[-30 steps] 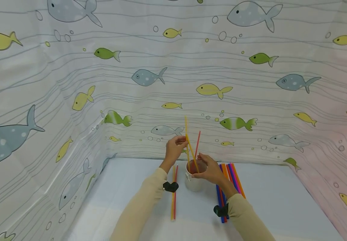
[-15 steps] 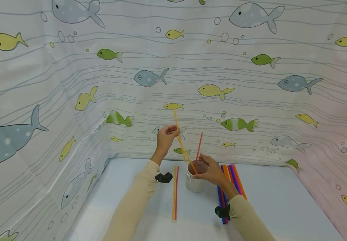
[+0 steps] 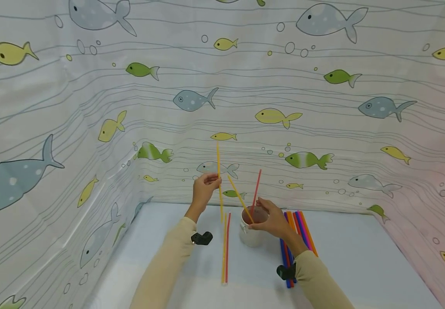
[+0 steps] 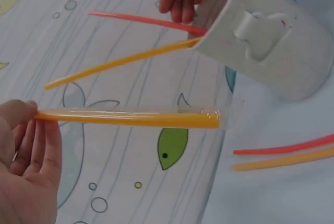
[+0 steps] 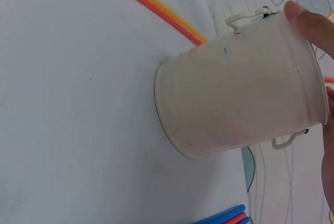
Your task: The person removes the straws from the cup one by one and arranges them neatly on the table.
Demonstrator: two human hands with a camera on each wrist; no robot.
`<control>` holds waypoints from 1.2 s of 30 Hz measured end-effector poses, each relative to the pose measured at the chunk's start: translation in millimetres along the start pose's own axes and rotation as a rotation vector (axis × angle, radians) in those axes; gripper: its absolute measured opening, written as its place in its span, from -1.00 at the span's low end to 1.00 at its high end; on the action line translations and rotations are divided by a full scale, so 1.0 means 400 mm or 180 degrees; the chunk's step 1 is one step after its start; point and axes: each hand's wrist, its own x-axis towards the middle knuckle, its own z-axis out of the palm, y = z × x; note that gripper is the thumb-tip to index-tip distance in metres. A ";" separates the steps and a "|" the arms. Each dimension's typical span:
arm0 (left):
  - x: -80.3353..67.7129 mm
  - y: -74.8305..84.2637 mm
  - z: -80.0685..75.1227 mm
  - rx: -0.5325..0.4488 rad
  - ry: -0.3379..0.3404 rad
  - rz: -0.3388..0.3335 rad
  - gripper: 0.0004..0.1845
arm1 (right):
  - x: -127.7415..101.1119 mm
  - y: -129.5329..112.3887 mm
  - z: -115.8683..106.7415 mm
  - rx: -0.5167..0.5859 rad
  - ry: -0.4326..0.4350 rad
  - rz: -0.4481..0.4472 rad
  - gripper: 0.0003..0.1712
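My left hand (image 3: 205, 189) pinches a long yellow straw (image 4: 130, 118) between thumb and fingers, to the left of a white pail (image 3: 250, 238). In the head view this straw stands nearly upright. A clear, shiny film shows along it in the left wrist view. The pail has small handles on its sides, and my right hand (image 3: 272, 219) grips its rim, thumb outside. Another yellow straw (image 3: 236, 191) leans left out of the pail. Beside it a red straw (image 3: 257, 184) leans right. Their lower ends are hidden inside.
On the white table a yellow straw (image 3: 224, 257) and a red straw (image 3: 227, 253) lie side by side, left of the pail. Several blue, red, orange and pink straws (image 3: 303, 231) lie at the right, partly behind my right forearm. Fish-printed cloth (image 3: 207, 64) surrounds the table.
My left hand has drawn one yellow straw up out of the pail and moved left with it, then slightly down. My right hand has stayed on the rim.
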 end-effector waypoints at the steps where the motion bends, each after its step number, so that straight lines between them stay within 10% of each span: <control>1: -0.006 -0.010 -0.005 0.0016 -0.0039 -0.0045 -0.63 | 0.000 0.001 0.000 0.0002 0.0007 -0.0007 0.24; 13: -0.083 -0.143 -0.023 0.0287 0.0173 -0.0403 -0.71 | -0.001 -0.003 -0.002 0.0054 0.0044 -0.0067 0.22; 36: -0.218 -0.271 -0.013 0.0602 0.0023 -0.0841 -0.74 | 0.001 -0.001 -0.001 0.0019 0.0012 -0.0052 0.24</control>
